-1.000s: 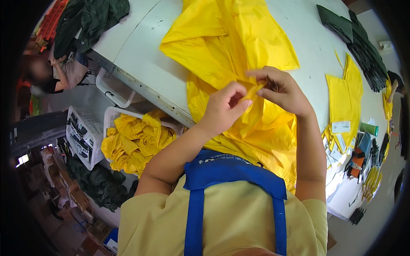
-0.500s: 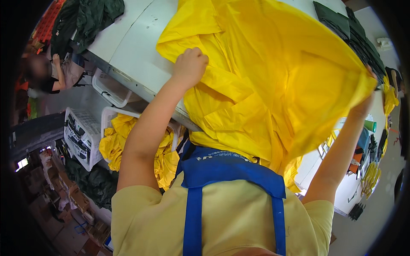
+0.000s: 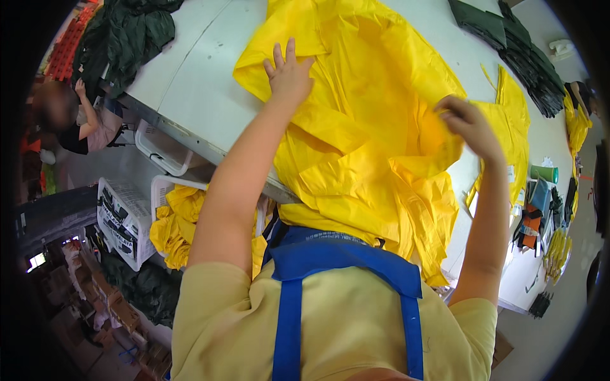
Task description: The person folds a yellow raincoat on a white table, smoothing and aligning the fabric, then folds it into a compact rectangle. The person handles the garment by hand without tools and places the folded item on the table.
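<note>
1 big yellow cloth (image 3: 375, 82) sprawls on the counter (image 3: 197, 95), left hand (image 3: 290, 81) splayed wide over it, right hand (image 3: 471, 127) curled by its edge (blurry, can't tell if gripping).

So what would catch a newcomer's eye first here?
Probably the big yellow fabric, loosely spread across the pale table at the centre. Next, the left hand, spread open at its left side, and the right hand by its right edge. Then the white basket of crumpled yellow cloth, on the left.
</note>
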Demonstrator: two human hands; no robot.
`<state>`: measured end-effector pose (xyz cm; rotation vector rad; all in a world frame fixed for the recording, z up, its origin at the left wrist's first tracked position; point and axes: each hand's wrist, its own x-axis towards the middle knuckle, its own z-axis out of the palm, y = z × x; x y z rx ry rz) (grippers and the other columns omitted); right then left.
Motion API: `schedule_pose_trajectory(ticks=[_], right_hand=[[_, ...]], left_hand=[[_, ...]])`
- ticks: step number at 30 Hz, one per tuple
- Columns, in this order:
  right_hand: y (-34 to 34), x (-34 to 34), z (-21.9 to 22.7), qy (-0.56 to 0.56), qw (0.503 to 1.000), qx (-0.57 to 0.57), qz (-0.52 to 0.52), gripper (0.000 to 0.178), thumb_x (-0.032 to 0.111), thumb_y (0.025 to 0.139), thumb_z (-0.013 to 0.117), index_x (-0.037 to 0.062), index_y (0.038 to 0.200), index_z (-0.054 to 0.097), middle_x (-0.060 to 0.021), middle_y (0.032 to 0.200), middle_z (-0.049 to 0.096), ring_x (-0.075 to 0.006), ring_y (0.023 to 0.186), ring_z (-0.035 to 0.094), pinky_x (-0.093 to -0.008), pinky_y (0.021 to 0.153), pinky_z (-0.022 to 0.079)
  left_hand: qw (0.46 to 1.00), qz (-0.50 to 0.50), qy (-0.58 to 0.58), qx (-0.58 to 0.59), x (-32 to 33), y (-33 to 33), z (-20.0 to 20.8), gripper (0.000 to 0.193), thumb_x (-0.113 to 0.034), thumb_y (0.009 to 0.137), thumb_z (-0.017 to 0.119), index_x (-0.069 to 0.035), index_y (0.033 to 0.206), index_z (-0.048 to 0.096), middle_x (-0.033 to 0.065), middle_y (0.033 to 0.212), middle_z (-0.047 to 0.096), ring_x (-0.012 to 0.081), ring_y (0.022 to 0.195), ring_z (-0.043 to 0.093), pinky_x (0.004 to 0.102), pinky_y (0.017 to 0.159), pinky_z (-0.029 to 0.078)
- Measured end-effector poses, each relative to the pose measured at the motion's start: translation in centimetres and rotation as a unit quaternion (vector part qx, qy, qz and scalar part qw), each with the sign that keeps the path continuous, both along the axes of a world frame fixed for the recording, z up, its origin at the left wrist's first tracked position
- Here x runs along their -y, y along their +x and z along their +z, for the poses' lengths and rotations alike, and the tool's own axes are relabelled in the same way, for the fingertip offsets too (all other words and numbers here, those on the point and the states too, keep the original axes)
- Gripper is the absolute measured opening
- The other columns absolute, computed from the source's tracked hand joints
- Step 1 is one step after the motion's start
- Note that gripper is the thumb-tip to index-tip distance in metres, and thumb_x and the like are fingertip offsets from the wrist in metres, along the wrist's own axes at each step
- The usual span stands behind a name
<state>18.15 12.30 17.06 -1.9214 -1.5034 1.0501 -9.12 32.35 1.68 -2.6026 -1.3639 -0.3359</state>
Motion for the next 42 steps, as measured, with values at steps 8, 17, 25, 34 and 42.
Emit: schedule_pose_trajectory(ticks=[8,17,25,34,42], right_hand=[[-2.2,0.4,-4.6,-0.089,0.994,0.065,0.016,0.023,0.011,0.084,0.056,0.0018,0.105,0.058,-0.0059,0.073,0.056,-0.0132,0.066,0.050,-0.0278,0.063,0.043],[-6.2,-1.0,-12.1,-0.209,0.961,0.089,0.156,0.042,0.024,0.077,0.060,0.0038,0.114,0.059,-0.0166,0.104,0.064,-0.0308,0.095,0.060,-0.0360,0.084,0.047],[-6.9,0.0,-14.6,-0.185,0.969,0.101,0.126,0.031,0.030,0.071,0.064,-0.0009,0.076,0.058,-0.0158,0.069,0.058,-0.0278,0.065,0.055,-0.0373,0.061,0.043],[-12.1,4.9,-1.2,-0.048,0.972,-0.009,0.231,0.024,0.015,0.078,0.068,0.0050,0.099,0.062,-0.0112,0.073,0.059,-0.0209,0.065,0.058,-0.0298,0.062,0.046],[-12.0,-3.5,-5.7,-0.046,0.991,-0.110,0.066,0.026,0.012,0.086,0.058,0.0008,0.109,0.057,-0.0019,0.070,0.046,-0.0094,0.066,0.043,-0.0257,0.061,0.039]], left_hand=[[0.842,0.038,-0.254,0.475,-14.0,-8.8,-1.8,0.044,-0.007,0.084,0.052,-0.005,0.128,0.050,0.0138,0.125,0.052,0.0318,0.105,0.055,0.0389,0.089,0.045],[0.862,0.155,-0.175,0.450,-2.6,-16.1,-2.9,0.055,-0.003,0.073,0.063,-0.012,0.126,0.050,0.0103,0.100,0.054,0.0248,0.087,0.054,0.0341,0.080,0.046],[0.956,-0.043,-0.284,-0.063,-0.7,-3.1,-3.5,0.022,-0.018,0.085,0.049,-0.011,0.102,0.060,0.0121,0.090,0.065,0.0306,0.084,0.063,0.0412,0.070,0.049],[0.509,-0.004,-0.499,0.701,6.5,-14.9,1.4,0.013,-0.003,0.084,0.056,-0.005,0.096,0.053,0.0068,0.097,0.060,0.0182,0.089,0.061,0.0330,0.078,0.050],[0.404,0.135,-0.498,0.755,9.9,-15.0,-0.4,0.024,0.004,0.083,0.056,-0.003,0.105,0.050,0.0104,0.104,0.058,0.0190,0.088,0.059,0.0319,0.077,0.050]])
